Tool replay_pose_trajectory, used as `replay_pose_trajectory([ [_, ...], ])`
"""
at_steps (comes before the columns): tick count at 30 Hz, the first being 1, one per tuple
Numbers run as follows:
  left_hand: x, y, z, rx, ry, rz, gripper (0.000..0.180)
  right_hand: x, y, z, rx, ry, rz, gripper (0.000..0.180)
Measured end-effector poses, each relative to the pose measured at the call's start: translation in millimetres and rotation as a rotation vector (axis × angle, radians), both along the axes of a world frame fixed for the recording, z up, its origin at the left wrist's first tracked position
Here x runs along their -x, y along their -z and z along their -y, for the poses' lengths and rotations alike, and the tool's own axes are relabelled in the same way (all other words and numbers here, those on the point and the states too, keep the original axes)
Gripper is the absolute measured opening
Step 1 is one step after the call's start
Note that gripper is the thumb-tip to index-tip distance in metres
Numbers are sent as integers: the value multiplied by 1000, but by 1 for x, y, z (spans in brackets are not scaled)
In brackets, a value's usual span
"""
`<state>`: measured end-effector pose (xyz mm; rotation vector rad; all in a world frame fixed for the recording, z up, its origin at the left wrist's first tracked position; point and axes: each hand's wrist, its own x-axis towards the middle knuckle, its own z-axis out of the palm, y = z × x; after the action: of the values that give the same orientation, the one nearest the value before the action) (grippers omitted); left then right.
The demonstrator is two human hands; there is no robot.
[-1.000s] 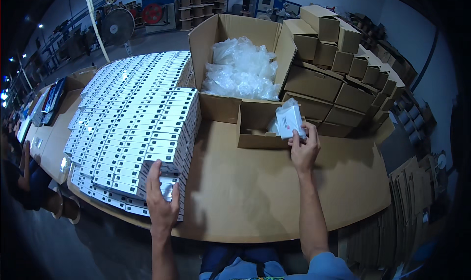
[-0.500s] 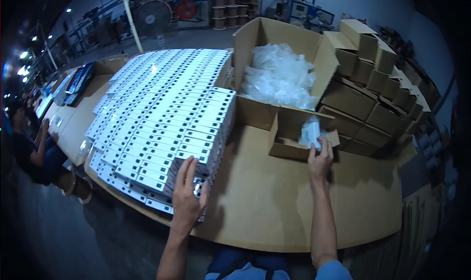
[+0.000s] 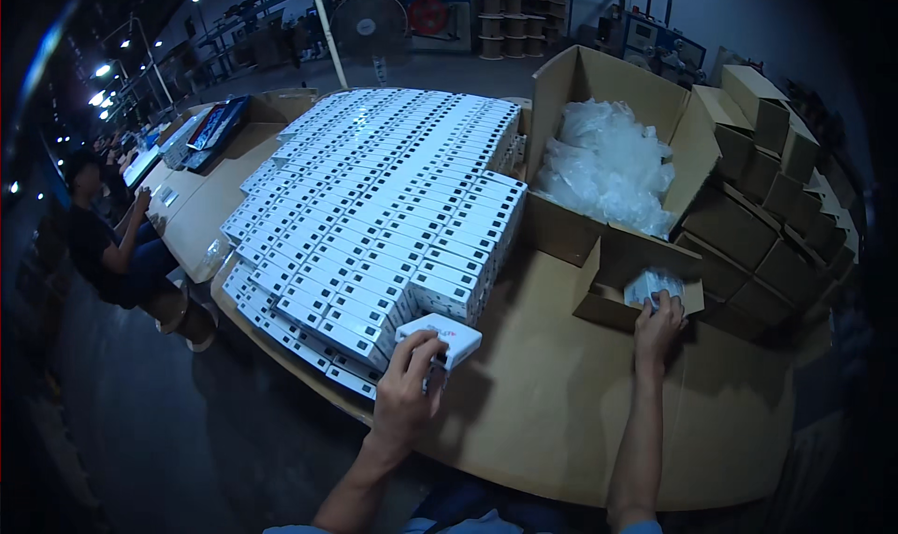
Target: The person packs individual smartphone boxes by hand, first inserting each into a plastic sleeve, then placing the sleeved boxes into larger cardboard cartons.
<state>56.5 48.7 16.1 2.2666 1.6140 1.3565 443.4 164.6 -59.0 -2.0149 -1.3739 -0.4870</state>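
My left hand [image 3: 404, 398] grips a small flat white box [image 3: 458, 340], tilted just off the near corner of a big stack of white boxes [image 3: 374, 225], each with a dark square on its end. To the right, my right hand [image 3: 659, 328] reaches into a small open brown carton [image 3: 596, 298]. Its curled fingers are on a white box in a clear plastic bag [image 3: 645, 289], low inside the carton. The fingertips there are partly hidden.
Behind the small carton stands a large open carton [image 3: 699, 155] heaped with clear plastic bags [image 3: 603, 160]. Brown cartons [image 3: 739, 230] are piled at the right. A brown cardboard sheet [image 3: 561, 403] covers the table. Another person [image 3: 108, 235] sits at the far left.
My left hand has closed on a white box and pulled it from the stack's near corner. My right hand has lowered the bagged box into the small carton. The view has swung left.
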Motion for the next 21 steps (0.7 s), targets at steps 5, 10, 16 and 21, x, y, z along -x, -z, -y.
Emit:
replay_pose_trajectory([
  [5,-20,-5,24,246,189,457,38,-7,4,3,80,16,-61,21],
  [10,-46,38,34,316,365,719,39,23,-6,58,-157,-242,-247,47],
  [16,-125,28,31,465,397,963,55,93,-19,160,102,-952,-1550,69],
  [21,-162,52,17,446,430,1060,42,94,-23,172,-183,-774,-1395,63],
])
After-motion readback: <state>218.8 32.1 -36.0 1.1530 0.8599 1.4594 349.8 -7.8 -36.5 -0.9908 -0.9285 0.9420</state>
